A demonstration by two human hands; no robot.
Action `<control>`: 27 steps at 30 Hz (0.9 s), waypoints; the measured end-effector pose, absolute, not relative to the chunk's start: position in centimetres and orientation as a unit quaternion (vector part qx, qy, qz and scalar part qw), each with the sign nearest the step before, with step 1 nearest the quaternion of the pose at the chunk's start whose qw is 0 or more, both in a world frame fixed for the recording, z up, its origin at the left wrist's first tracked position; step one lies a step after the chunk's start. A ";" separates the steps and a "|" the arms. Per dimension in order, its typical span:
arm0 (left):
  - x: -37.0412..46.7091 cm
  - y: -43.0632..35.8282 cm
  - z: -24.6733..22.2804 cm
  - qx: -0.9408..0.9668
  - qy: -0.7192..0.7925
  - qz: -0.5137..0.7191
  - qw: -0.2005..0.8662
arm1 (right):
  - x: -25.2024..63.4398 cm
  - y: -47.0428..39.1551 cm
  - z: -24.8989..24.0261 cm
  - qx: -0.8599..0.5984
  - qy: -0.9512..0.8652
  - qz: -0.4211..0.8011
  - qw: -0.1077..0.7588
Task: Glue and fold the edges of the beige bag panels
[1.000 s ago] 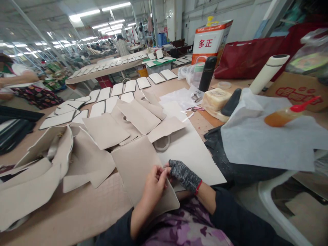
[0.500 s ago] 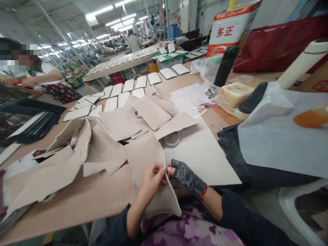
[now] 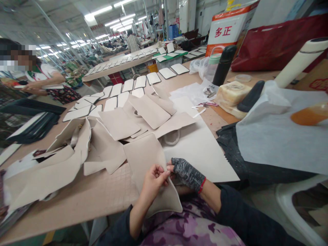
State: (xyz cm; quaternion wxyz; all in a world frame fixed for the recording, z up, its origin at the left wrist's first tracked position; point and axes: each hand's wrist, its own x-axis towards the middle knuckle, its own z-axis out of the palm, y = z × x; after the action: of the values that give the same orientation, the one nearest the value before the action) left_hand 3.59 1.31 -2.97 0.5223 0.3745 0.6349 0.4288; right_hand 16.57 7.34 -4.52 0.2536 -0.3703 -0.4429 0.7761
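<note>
Two hands meet in the head view at the three o'clock edge of a beige leather-like panel (image 3: 143,153), which lies just below the centre of the picture, toward six o'clock. The left hand (image 3: 153,181) is bare and clamped on that edge, thumb and fingertips pressed together in a tight pinch, the other fingers curled. The right hand (image 3: 186,173), in a grey fingerless knit glove (image 3: 189,176) with a red cuff, brings its bare fingertips to the same edge, close beside the left thumb; they are partly hidden, so I cannot tell how tightly they close.

The left forearm rises from seven o'clock, its wrist angled toward one o'clock. The right forearm comes in from four o'clock, back of the hand upward, fingers aimed at ten. Between them the panel bows, its near corner hanging over a purple camouflage-patterned garment (image 3: 189,229). From the hands, more beige pieces (image 3: 120,124) overlap at eleven o'clock, a pale ring (image 3: 166,142) sits at twelve, and a large white sheet (image 3: 205,157) spreads at one to two.
</note>
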 end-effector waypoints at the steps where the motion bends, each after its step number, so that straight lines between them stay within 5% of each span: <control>1: 3.6 1.3 -3.0 0.373 0.640 0.430 0.516 | 16.6 7.3 -4.4 -0.367 -0.446 0.777 0.249; 14: 3.0 0.9 -1.1 0.432 0.650 0.336 0.527 | 17.2 7.8 -3.5 -0.373 -0.599 0.658 0.264; 18: 3.3 0.6 -0.7 0.506 0.672 0.326 0.431 | 17.3 7.3 -2.7 -0.382 -0.643 0.603 0.278; 27: 4.2 -0.2 3.8 0.493 0.648 0.468 0.343 | 22.0 12.1 -3.0 -0.497 -0.675 0.462 0.290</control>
State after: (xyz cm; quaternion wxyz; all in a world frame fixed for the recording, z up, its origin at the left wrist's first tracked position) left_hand 4.20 -0.20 3.84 0.3433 0.4931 0.6483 0.4676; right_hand 22.00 12.07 -3.04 0.2903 -0.4973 -0.6748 0.4616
